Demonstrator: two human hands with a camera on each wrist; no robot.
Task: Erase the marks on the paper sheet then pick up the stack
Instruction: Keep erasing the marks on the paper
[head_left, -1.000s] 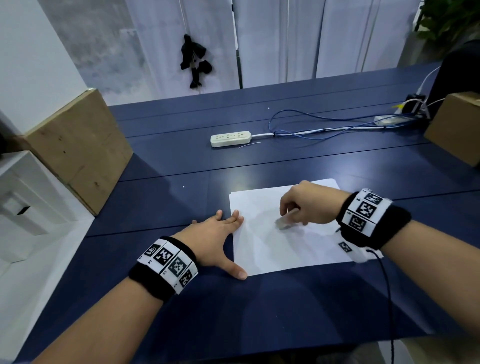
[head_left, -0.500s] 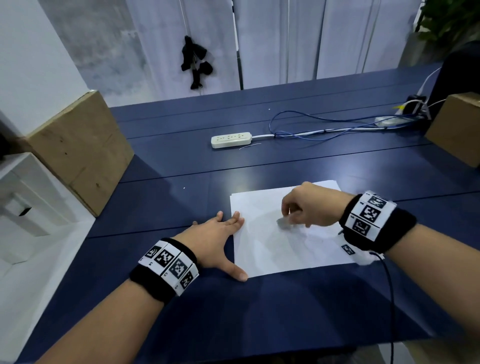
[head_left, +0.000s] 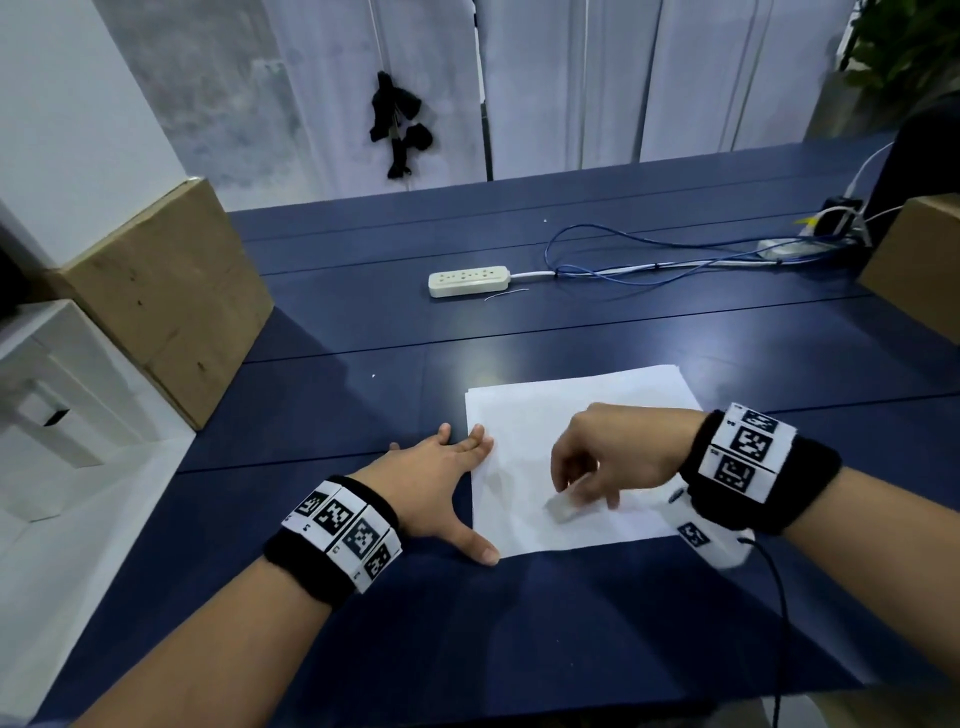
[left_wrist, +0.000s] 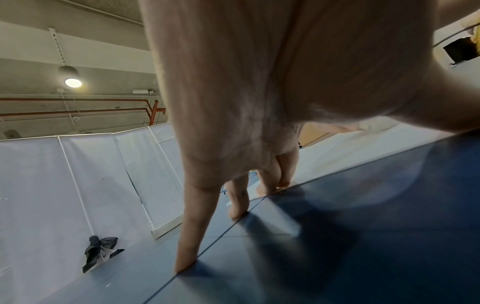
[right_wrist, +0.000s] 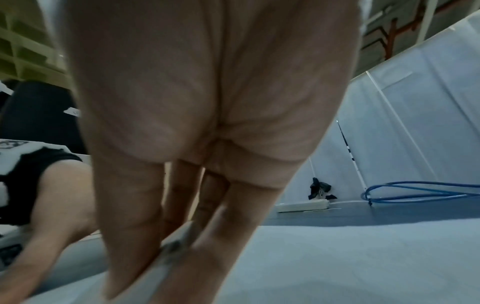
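Right hand (head_left: 618, 457) grips eraser (head_left: 563, 508), lying left-right.

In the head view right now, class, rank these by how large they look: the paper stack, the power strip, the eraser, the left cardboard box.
1. Left cardboard box, though it sits nearer the camera's edge.
2. Paper stack.
3. Power strip, farther away.
4. Eraser, partly hidden under the right hand.

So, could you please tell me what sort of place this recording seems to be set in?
Probably a makeshift workstation in an office or lab: a long dark blue table screened by white fabric partition panels, with a cream power strip and loose blue cables on it, and brown cardboard boxes at the sides.
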